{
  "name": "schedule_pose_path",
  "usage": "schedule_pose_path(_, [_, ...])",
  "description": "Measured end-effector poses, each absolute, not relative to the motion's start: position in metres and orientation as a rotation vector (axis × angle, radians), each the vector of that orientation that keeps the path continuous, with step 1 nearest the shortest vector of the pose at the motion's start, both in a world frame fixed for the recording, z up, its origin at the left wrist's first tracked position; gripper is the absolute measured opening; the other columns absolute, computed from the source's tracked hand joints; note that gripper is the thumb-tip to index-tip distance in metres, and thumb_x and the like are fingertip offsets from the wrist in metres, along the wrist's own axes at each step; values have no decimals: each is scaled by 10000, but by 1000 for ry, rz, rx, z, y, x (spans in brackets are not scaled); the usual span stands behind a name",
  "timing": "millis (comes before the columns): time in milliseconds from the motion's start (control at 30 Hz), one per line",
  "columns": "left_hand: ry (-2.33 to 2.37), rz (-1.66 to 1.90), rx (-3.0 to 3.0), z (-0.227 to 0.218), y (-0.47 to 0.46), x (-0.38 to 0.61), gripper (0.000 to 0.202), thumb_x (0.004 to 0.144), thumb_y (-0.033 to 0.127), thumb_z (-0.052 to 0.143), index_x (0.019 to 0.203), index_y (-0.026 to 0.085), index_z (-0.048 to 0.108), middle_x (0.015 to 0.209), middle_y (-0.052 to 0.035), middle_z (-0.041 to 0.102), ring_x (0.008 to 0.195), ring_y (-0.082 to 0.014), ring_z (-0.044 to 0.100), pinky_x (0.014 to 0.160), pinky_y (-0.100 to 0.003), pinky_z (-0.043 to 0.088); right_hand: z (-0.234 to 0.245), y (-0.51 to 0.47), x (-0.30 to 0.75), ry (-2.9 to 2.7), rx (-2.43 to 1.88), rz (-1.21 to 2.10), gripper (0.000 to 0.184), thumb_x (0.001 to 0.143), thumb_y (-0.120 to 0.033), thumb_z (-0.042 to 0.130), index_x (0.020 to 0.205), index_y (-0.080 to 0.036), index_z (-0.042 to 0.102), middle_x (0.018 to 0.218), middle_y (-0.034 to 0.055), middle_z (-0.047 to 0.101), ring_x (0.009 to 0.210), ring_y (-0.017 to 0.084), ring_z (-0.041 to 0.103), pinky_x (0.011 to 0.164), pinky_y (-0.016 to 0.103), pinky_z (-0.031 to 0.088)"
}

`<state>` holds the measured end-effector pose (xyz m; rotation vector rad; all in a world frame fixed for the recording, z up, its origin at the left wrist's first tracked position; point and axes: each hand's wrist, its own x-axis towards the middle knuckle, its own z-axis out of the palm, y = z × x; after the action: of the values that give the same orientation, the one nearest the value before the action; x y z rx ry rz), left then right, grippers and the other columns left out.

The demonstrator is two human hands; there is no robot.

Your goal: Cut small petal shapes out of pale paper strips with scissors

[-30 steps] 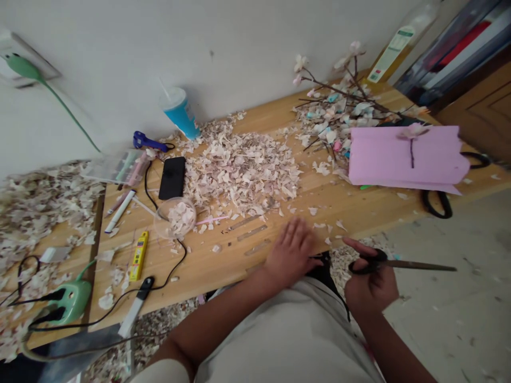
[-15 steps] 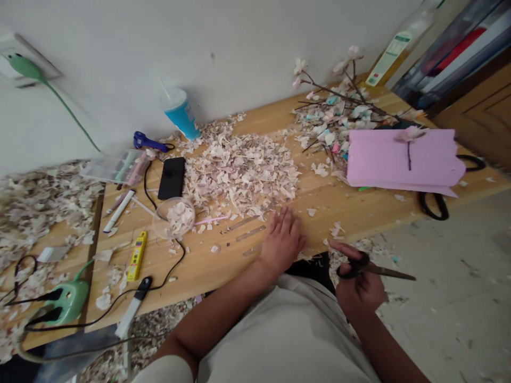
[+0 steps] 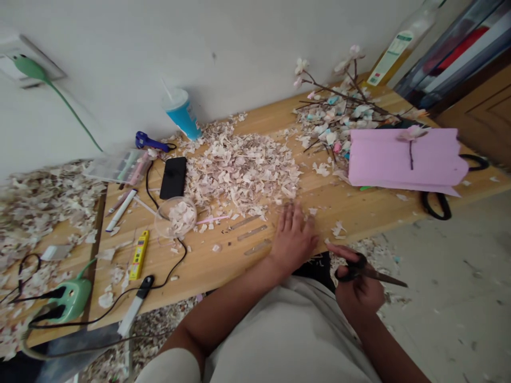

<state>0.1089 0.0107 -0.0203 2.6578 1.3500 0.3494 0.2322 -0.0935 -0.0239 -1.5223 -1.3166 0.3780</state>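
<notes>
Palm down on the wooden table, my left hand (image 3: 294,240) lies with its fingers stretched out beside the near right edge of a big heap of pale petal-like scraps (image 3: 245,170). Its fingers hold nothing that I can see. Past the table's front edge, my right hand (image 3: 359,295) is closed around black-handled scissors (image 3: 385,277), whose blades point right. The index finger is extended towards the table edge, with a small pale bit at its tip. A few loose scraps (image 3: 338,230) lie between the two hands.
A pink sheet (image 3: 407,159) bearing one flower sits at right, near flowering twigs (image 3: 339,93) and an oil bottle (image 3: 393,53). Leftward are a blue cup (image 3: 186,119), phone (image 3: 173,177), round dish (image 3: 175,218), yellow box (image 3: 139,255), utility knife (image 3: 136,306) and power cable (image 3: 171,276).
My left hand has slid right along the table, away from the heap. The scissors in my right hand have shifted slightly left.
</notes>
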Motion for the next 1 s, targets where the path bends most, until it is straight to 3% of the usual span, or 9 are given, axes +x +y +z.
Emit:
schedule_pose_path(167, [1557, 377, 2636, -9, 16, 89, 444, 934, 348, 434, 1335, 164, 480, 1508, -169, 349, 1397, -330, 311, 1117, -494, 294, -22, -94, 233, -1297, -1442, 402, 261, 903, -317, 499, 1116, -242, 630, 1067, 86, 658, 1014, 254, 604, 898, 467, 478])
schedule_pose_path(267, [1685, 325, 2608, -7, 23, 54, 411, 920, 222, 451, 1327, 185, 494, 1408, -133, 480, 1301, -307, 415, 1057, -471, 357, -22, -95, 236, -1300, -1478, 448, 254, 908, -319, 501, 1114, -239, 627, 1053, 86, 663, 1022, 250, 602, 914, 464, 475])
schedule_pose_path(400, [1749, 280, 2576, -9, 27, 9, 399, 915, 168, 447, 1309, 186, 506, 1286, -125, 557, 1170, -287, 473, 984, -440, 397, -22, -94, 236, -1296, -1545, 509, 233, 907, -296, 506, 1101, -237, 622, 1075, 81, 657, 1037, 243, 599, 921, 438, 476])
schedule_pose_path(767, [1737, 368, 2549, -12, 45, 3, 261, 930, 333, 463, 1109, 243, 629, 1059, -115, 569, 992, -280, 477, 850, -409, 397, -9, -74, 215, -1502, -1545, 542, 274, 895, -251, 462, 1132, -255, 598, 1075, 66, 654, 985, 215, 624, 856, 361, 517])
schedule_pose_path(1000, [1620, 689, 2380, -11, 53, -5, 195, 920, 272, 489, 949, 215, 674, 1036, -105, 596, 998, -249, 506, 876, -398, 401, -36, -84, 244, -2438, -1071, 322, 439, 874, -193, 511, 1312, -215, 497, 1248, 70, 628, 1261, 229, 499, 1080, 447, 394])
